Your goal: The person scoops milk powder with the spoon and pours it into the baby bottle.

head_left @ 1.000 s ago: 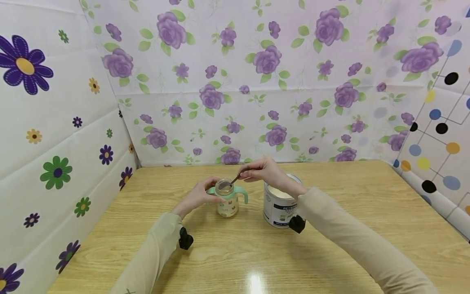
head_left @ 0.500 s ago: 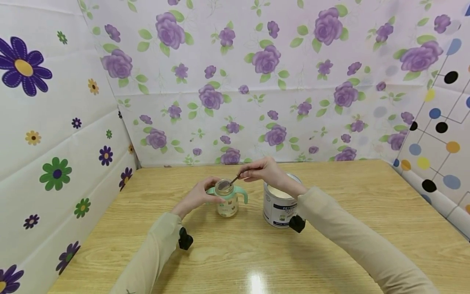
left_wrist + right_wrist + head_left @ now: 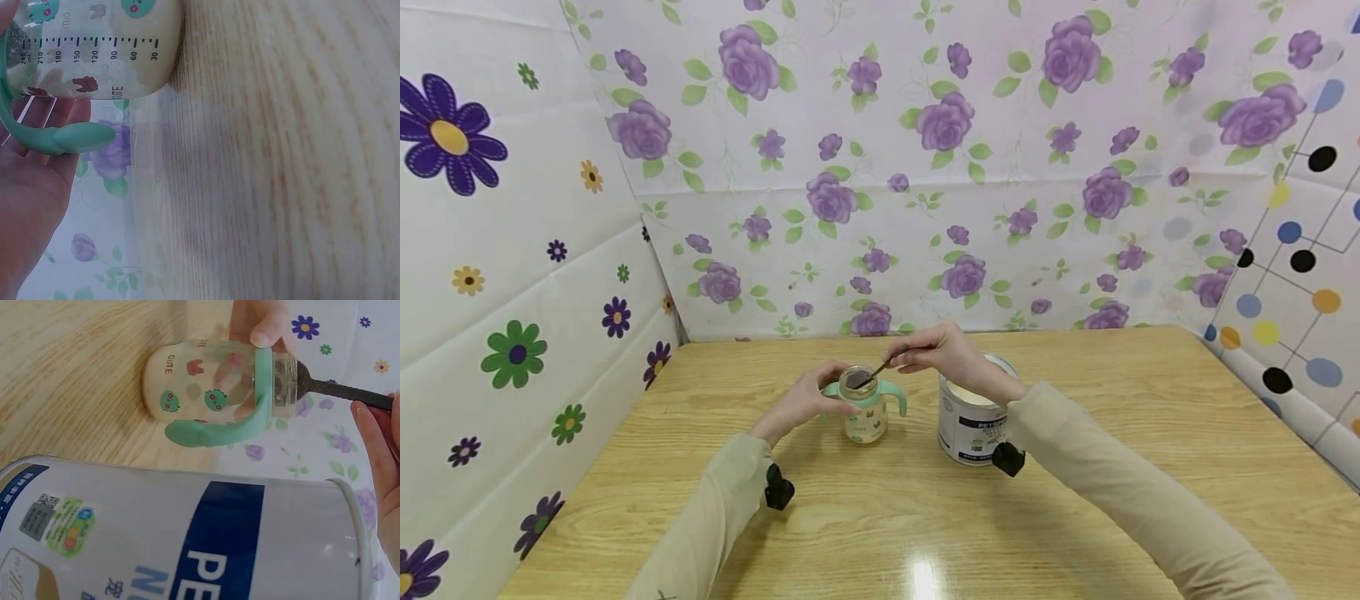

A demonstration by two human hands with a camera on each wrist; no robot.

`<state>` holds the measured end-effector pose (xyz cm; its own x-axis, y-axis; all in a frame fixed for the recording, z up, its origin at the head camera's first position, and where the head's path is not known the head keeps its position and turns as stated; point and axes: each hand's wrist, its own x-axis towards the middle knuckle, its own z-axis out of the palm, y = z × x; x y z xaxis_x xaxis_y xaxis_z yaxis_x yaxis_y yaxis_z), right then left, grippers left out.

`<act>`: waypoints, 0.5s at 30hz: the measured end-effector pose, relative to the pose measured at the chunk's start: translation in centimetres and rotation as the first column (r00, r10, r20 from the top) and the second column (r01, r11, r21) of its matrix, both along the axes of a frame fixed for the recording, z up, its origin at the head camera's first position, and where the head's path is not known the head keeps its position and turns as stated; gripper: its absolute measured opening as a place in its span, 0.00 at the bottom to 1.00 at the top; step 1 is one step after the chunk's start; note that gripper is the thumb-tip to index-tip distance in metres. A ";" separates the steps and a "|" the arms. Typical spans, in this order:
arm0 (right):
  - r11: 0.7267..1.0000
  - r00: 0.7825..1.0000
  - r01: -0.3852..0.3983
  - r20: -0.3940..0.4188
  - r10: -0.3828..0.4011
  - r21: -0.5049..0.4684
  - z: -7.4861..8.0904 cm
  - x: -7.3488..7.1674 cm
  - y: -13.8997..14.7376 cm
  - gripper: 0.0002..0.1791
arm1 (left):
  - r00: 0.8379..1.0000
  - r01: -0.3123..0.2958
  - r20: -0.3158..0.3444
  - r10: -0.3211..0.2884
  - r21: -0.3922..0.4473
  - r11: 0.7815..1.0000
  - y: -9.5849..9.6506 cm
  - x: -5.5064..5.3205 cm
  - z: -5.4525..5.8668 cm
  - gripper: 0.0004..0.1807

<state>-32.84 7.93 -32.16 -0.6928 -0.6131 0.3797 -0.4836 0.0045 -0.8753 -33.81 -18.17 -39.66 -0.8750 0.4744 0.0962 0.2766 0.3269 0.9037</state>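
Note:
A clear baby bottle (image 3: pixel 865 425) with mint-green handles and printed animals stands upright and lidless on the table. My left hand (image 3: pixel 807 397) grips it around the neck, thumb at the front and fingers behind. Pale contents and a millilitre scale show through its wall (image 3: pixel 106 59) in the left wrist view. My right hand (image 3: pixel 942 353) pinches the handle of a dark spoon (image 3: pixel 347 391), whose bowl is at the bottle's mouth. In the head view the spoon slants down into the opening, its bowl seen nearly edge-on.
A large white tin (image 3: pixel 958 421) of pale powder stands open right of the bottle, under my right forearm. The wooden table (image 3: pixel 850 533) meets a flowered cloth (image 3: pixel 910 233) at the back, with patterned cloths on both sides.
The spoon has turned at the bottle's mouth; its bowl showed its face before and now appears edge-on. My right hand has barely shifted, and my left hand and the bottle have stayed put.

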 end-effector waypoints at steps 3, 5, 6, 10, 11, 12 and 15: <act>1.000 1.000 0.006 0.009 -0.006 -0.016 0.0 0.0 0.0 0.10 | 1.000 0.003 0.005 -0.003 0.009 1.000 0.0 0.0 0.0 0.31; 1.000 1.000 0.011 0.014 -0.011 -0.026 0.0 0.0 0.0 0.10 | 1.000 0.005 0.009 -0.005 0.009 1.000 0.0 0.0 0.0 0.31; 1.000 1.000 0.013 0.018 -0.013 -0.027 0.0 0.0 0.0 0.10 | 1.000 0.005 0.011 -0.005 0.008 1.000 0.0 0.1 0.0 0.31; 1.000 0.999 0.020 0.032 -0.019 -0.019 -0.1 0.0 0.0 0.11 | 1.000 0.013 0.022 -0.013 0.011 1.000 0.1 0.5 0.6 0.31; 1.000 0.999 0.022 0.035 -0.021 -0.018 -0.1 0.0 0.0 0.11 | 1.000 0.016 0.021 -0.016 0.010 1.000 0.2 0.8 0.9 0.31; 1.000 0.999 0.025 0.039 -0.024 -0.019 -0.1 0.0 0.0 0.11 | 1.000 0.019 0.021 -0.019 0.011 1.000 0.3 1.0 1.2 0.31; 0.999 0.998 0.032 0.046 -0.031 -0.019 -0.1 0.0 0.0 0.11 | 1.000 0.024 0.015 -0.024 0.006 1.000 0.5 1.7 2.1 0.30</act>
<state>-32.86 7.92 -32.22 -0.7284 -0.5838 0.3587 -0.4428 0.0015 -0.8966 -32.07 -17.65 -37.53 -0.8648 0.4948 0.0854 0.2703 0.3153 0.9097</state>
